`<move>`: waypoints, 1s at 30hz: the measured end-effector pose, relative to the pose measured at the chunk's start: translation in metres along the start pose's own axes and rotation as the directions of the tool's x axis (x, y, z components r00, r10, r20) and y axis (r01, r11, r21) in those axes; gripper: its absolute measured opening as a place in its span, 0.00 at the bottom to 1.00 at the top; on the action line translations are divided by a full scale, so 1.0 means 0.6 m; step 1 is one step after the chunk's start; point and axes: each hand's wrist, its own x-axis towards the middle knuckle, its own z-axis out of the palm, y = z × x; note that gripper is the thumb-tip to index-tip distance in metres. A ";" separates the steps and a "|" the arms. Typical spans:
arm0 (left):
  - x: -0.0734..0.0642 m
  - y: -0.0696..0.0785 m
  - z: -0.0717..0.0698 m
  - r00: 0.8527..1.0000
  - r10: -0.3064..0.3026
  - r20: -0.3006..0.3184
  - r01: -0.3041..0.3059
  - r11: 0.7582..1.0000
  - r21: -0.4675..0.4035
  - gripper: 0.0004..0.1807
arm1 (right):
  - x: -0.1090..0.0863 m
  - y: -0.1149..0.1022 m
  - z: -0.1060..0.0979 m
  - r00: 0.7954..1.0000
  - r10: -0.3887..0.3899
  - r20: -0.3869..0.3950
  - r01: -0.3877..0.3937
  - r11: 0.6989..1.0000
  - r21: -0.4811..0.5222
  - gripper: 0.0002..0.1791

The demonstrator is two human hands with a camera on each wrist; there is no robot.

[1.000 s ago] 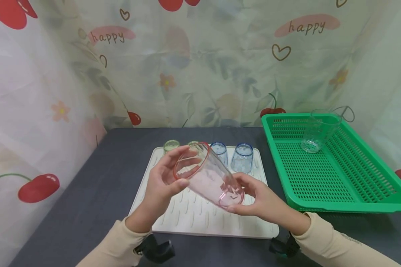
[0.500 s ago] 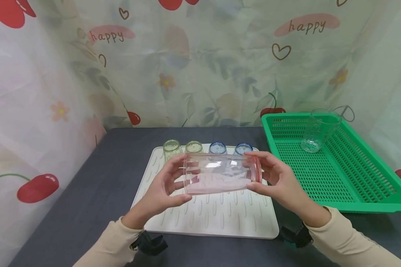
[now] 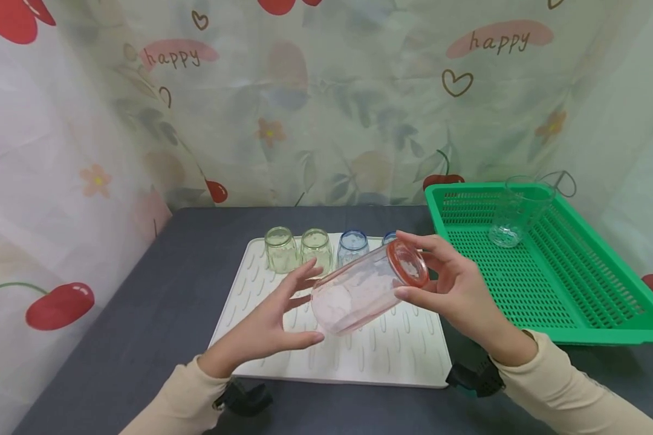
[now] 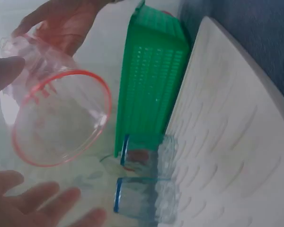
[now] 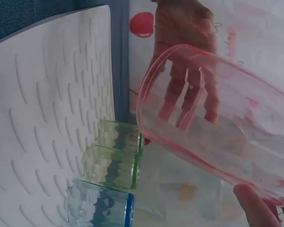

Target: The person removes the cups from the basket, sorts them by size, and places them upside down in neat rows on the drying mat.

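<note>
A tall pink glass (image 3: pixel 359 293) is tilted above the white ridged mat (image 3: pixel 326 362), its thick reddish base up to the right and its open rim down to the left. My right hand (image 3: pixel 462 293) grips the base end between thumb and fingers. Beside the rim, my left hand (image 3: pixel 266 323) has its fingers spread and thumb apart. In the left wrist view the red rim (image 4: pixel 109 101) faces the camera, away from the left fingertips (image 4: pixel 68 195). Through the glass, the right wrist view shows the left palm (image 5: pixel 182 28).
Along the mat's back edge stand two green glasses (image 3: pixel 281 252) and two blue glasses (image 3: pixel 352 246), one partly hidden. A green perforated basket (image 3: pixel 522 335) to the right holds a clear glass mug (image 3: pixel 514 220) with a handle. A patterned curtain (image 3: pixel 332 121) hangs behind the dark table (image 3: pixel 158 290).
The pink glass has been turned round: its rim pointed up-left, then it lay level, and now it tips down-left. My right hand moved up-right with the base; my left fingers opened away from it.
</note>
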 end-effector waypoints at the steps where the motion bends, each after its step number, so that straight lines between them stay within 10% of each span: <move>1: -0.002 0.000 -0.004 1.000 -0.016 -0.002 0.016 0.998 0.069 0.56 | 0.000 0.001 0.001 1.000 0.003 0.001 -0.003 1.000 -0.024 0.36; 5: -0.015 0.003 -0.019 0.994 -0.105 -0.006 0.102 0.945 0.310 0.55 | 0.001 0.003 0.010 1.000 0.006 -0.026 -0.009 0.993 -0.116 0.38; 15: -0.049 -0.011 -0.028 0.974 -0.225 -0.015 0.165 0.667 0.727 0.59 | 0.013 0.011 0.040 0.998 0.060 -0.033 -0.064 0.988 -0.141 0.37; 30: -0.091 -0.064 -0.022 0.926 -0.378 -0.020 0.246 0.559 0.792 0.59 | 0.041 0.027 0.107 0.997 0.056 0.056 -0.046 0.984 -0.174 0.37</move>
